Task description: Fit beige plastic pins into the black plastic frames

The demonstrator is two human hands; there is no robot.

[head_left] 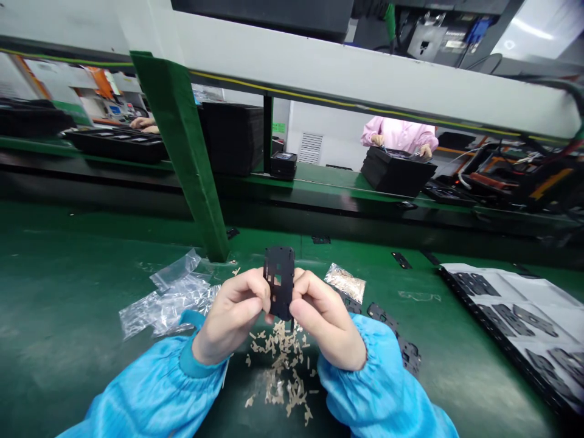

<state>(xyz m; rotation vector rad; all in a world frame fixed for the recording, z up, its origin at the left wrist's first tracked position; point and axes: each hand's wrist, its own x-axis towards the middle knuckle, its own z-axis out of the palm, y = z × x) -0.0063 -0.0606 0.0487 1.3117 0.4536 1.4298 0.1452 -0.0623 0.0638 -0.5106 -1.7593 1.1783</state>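
Black perforated plate (279, 274), held upright between left hand (232, 313) and right hand (323, 319), both pinching its sides

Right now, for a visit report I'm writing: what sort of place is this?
It looks like a factory assembly line, likely for small electronic parts: a long green-topped workbench, stacked black trays before a co-worker in a pink smock, and a small black perforated plate held up.
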